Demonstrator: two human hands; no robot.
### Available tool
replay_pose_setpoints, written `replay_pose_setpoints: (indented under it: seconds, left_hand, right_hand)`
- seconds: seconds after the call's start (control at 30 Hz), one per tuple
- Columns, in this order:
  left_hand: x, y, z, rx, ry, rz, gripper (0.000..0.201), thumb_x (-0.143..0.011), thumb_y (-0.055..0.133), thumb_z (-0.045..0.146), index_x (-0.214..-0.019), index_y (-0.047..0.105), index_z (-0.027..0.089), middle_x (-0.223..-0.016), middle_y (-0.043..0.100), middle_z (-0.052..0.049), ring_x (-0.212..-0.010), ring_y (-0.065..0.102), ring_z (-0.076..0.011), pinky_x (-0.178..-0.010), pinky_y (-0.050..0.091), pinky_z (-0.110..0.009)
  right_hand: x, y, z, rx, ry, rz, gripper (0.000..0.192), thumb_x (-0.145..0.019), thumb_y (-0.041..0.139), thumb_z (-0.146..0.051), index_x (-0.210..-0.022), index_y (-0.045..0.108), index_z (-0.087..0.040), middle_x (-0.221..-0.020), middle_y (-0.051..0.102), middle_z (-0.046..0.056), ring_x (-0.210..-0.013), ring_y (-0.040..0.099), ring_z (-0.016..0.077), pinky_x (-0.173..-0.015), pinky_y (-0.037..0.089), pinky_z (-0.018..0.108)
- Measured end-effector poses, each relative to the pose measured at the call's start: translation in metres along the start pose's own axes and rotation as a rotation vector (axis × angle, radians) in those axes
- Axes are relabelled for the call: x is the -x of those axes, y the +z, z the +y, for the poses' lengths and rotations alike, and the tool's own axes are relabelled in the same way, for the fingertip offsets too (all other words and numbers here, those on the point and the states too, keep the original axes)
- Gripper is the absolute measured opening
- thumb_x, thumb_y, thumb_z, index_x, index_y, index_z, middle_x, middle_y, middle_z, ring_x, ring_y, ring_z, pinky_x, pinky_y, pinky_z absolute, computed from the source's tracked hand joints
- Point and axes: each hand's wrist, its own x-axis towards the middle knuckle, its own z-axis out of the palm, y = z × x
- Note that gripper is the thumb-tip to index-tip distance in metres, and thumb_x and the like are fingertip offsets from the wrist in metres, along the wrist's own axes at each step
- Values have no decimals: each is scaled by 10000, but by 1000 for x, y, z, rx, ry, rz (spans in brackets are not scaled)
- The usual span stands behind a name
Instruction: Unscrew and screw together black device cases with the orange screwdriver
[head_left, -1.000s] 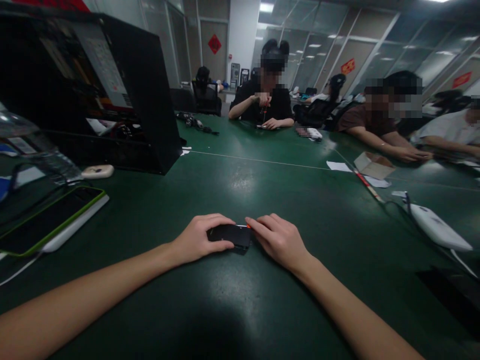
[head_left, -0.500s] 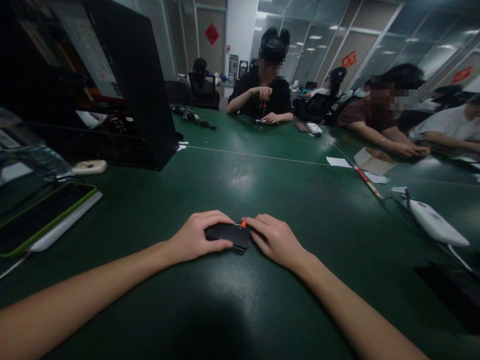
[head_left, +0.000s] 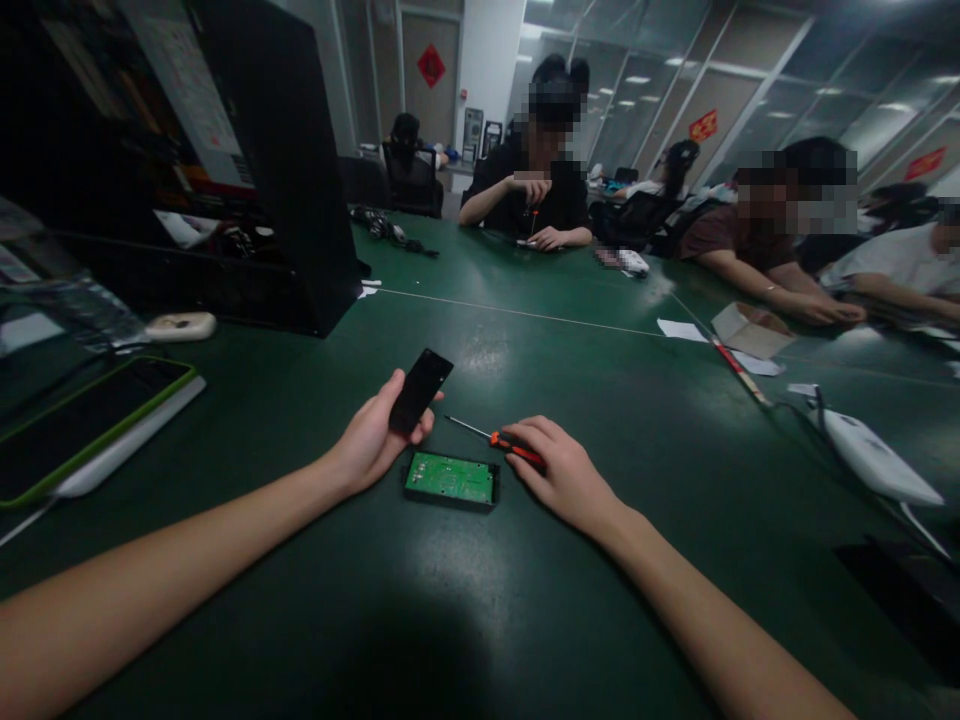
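My left hand (head_left: 373, 438) holds a flat black cover (head_left: 420, 390) lifted off the table and tilted up. Just below it on the green table (head_left: 465, 600) lies the open black case with a green circuit board (head_left: 451, 478) showing. My right hand (head_left: 562, 475) grips a small screwdriver (head_left: 495, 439) with an orange handle. Its thin metal shaft points left toward the cover, just above the board's far edge.
A large black computer case (head_left: 247, 170) stands at the far left, with a green-edged tablet (head_left: 90, 420) before it. A white device (head_left: 874, 460), a cardboard box (head_left: 750, 328) and papers lie to the right. Other people sit working along the table's far side.
The black cover was on the case under both hands. My left hand has lifted it off, baring the green board. My right hand has drawn back, and the screwdriver now shows.
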Motion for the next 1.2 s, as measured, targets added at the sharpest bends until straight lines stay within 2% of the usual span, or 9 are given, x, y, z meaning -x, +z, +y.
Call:
replay_pose_setpoints:
  seconds: [0.2,0.37,0.57,0.67,0.77,0.9,1.03,1.1,1.2]
  left_hand:
    - [-2,1,1,117,-3,6,388,-1038,515,405,-1053,705,68,-794,719,-104,-558,551,-105,-574,464,-209]
    - [-2,3,1,136,-13,70,342,-1063,464,300,-1021,695,52,-930,761,-166,-614,625,-126,-640,524,-234]
    - [-3,4,4,194,-45,112,295,-1071,418,263,-1077,656,88,-817,738,-121,-586,634,-145,-591,529,-242]
    - [-1,5,4,169,-27,89,300,-1071,417,264,-1054,658,85,-799,727,-115,-563,613,-136,-563,509,-229]
    - [-1,5,3,153,-8,77,293,-1062,440,276,-1049,661,85,-785,721,-109,-556,602,-135,-557,500,-228]
    - [-1,4,2,135,8,59,288,-1047,477,295,-1022,668,81,-782,718,-110,-560,598,-136,-561,497,-229]
    - [0,5,1,132,8,67,307,-1056,449,293,-990,666,86,-781,715,-108,-562,593,-132,-564,494,-222]
    - [0,5,2,131,1,64,316,-1064,426,286,-997,664,88,-784,714,-108,-566,594,-132,-568,496,-221]
    - [0,5,2,128,-6,65,319,-1067,418,281,-1014,666,87,-783,713,-106,-570,599,-133,-577,504,-221]
  right_hand:
    - [-1,-3,-8,80,-63,-83,301,-1000,525,-239,-1286,610,-207,-1202,668,115,-1054,618,231,-906,575,433]
    - [-1,-1,-8,99,-44,-46,274,-999,531,-240,-1256,616,-196,-1130,697,101,-1005,628,228,-881,571,422]
    - [0,1,-7,-16,-32,259,225,-975,586,-227,-1199,610,-212,-1096,699,93,-978,679,204,-856,581,376]
    - [0,1,-6,-49,-4,312,262,-939,649,-251,-1197,614,-220,-1149,669,103,-979,681,207,-816,592,364]
    - [0,0,-6,-109,66,380,298,-911,688,-273,-1196,613,-234,-1199,637,102,-952,680,197,-818,598,371]
    - [-1,-7,-14,-247,176,570,284,-899,697,-290,-1167,610,-251,-1137,647,88,-980,670,213,-865,588,406]
    - [-3,-12,-17,-404,237,777,208,-844,745,-313,-977,603,-239,-1024,650,64,-973,655,208,-874,565,387]
    - [-5,-12,-10,-528,340,698,255,-800,779,-365,-919,601,-226,-986,655,48,-870,650,180,-796,557,355]
    - [-6,-9,4,-650,539,449,393,-722,826,-445,-965,637,-201,-952,683,37,-723,623,142,-671,522,310]
